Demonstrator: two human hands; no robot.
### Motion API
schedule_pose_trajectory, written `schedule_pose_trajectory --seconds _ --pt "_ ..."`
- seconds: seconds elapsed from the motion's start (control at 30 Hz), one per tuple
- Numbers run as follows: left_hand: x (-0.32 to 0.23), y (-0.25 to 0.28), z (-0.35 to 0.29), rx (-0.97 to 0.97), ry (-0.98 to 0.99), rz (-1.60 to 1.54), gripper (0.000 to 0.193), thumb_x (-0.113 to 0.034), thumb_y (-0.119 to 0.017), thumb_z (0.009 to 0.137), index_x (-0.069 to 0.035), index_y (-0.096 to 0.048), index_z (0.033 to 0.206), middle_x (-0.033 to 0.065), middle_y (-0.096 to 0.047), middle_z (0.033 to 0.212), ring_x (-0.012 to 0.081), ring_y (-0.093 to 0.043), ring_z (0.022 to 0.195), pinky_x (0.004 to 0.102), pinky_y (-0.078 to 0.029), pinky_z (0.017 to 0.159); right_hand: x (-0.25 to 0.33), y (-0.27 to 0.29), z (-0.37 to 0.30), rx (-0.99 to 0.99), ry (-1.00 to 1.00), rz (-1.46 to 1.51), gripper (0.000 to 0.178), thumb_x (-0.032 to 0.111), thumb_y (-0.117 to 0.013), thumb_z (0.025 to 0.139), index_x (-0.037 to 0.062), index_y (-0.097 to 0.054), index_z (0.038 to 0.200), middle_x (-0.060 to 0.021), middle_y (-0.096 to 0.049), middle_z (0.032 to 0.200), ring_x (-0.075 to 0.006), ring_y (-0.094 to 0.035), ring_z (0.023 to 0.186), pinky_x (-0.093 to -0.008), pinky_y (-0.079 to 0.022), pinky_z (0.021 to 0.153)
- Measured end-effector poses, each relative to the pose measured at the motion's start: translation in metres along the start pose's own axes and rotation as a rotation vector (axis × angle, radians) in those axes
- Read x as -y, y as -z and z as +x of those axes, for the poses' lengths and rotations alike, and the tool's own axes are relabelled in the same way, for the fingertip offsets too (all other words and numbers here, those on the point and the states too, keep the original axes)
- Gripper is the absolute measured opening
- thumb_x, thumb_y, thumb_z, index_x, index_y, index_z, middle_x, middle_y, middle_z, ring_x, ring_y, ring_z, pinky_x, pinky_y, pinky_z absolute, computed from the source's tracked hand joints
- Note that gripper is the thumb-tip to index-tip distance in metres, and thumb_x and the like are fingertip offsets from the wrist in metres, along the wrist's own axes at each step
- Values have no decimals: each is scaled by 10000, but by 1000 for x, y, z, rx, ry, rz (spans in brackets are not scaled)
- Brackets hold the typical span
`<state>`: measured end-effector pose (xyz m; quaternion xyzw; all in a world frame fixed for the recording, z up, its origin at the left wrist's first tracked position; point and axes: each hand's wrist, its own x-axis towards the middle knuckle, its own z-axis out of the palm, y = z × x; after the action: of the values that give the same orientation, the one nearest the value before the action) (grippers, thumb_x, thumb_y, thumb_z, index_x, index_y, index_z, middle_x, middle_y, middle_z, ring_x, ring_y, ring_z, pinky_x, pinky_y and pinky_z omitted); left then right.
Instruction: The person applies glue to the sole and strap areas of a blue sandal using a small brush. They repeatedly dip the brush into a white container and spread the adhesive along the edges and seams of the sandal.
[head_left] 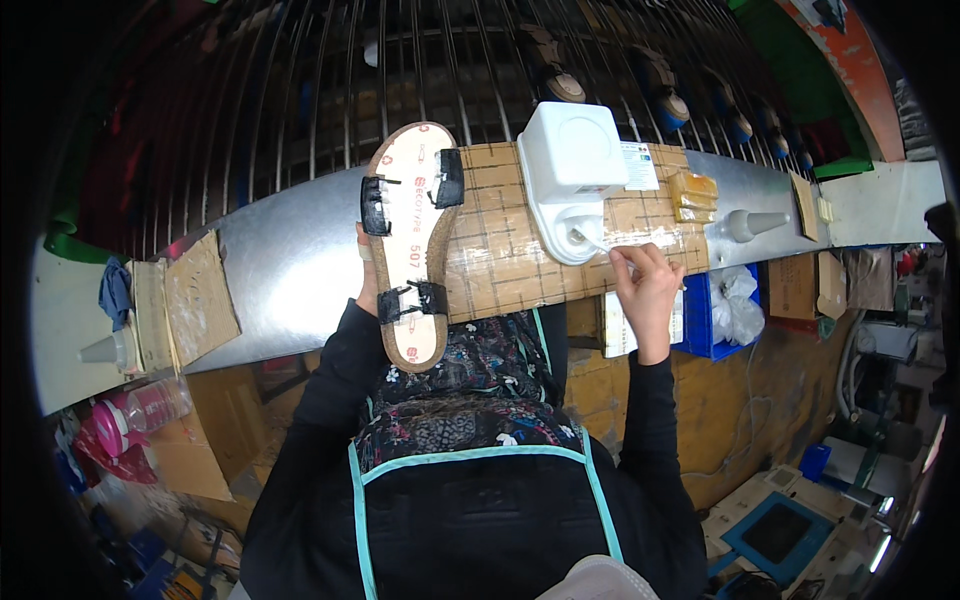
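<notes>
1. Left grip (367, 268), partly hidden, clasps the sandal sole (405, 255), which bears red print.
2. Right grip (648, 285) pinches a white stick (592, 239) reaching into the white dispenser (572, 150).
3. Right of it, a blue crate (699, 330) holds plastic bags (738, 305).

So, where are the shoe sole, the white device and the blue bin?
Shoe sole (408, 250): head view, middle of its upper face.
White device (572, 160): head view, on its boxy housing.
Blue bin (698, 325): head view, on its left wall.
</notes>
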<state>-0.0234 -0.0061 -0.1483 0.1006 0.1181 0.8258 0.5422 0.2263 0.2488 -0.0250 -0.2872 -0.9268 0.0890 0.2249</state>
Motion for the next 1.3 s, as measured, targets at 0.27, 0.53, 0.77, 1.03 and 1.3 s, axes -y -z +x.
schedule_pose_trajectory --seconds 0.27,0.53,0.77,1.03,1.3 --pt "13 -47 14 -259 -161 319 951 -740 -526 788 -57 -364 1429 165 -502 1356 298 -549 1161 412 -494 950 41 15 22 204 -189 878 122 77 -709 847 -38 -712 889 -45 -635 814 -126 -605 757 -245 -473 733" --pt "11 -71 -1 -94 -71 368 1106 -741 -674 672 -51 -313 1457 169 -450 1415 292 -510 1244 425 -444 1054 136 2 63 -160 236 591 167 87 -759 777 75 -742 942 -31 -598 866 -123 -553 712 -285 -366 730" --pt "-16 -62 -23 -130 -157 311 1073 -772 -623 681 -72 -340 1443 178 -483 1373 317 -532 1204 441 -481 997 166 4 43 -264 645 446 218 134 -775 733 165 -755 948 -19 -636 915 -116 -538 721 -327 -263 719" --pt "-31 -44 -24 -93 -231 136 973 -780 -533 738 -94 -384 1412 194 -508 1329 341 -584 1100 483 -543 864 175 -22 60 -530 513 219 258 118 -750 722 175 -748 974 -8 -631 906 -113 -527 702 -333 -249 714" --pt "-73 -36 -15 -442 -304 138 927 -805 -428 795 -42 -471 1319 236 -632 943 306 -652 734 375 -560 559 180 -29 19 196 308 1022 211 62 -741 773 74 -742 984 -31 -602 930 -117 -557 721 -291 -384 742"
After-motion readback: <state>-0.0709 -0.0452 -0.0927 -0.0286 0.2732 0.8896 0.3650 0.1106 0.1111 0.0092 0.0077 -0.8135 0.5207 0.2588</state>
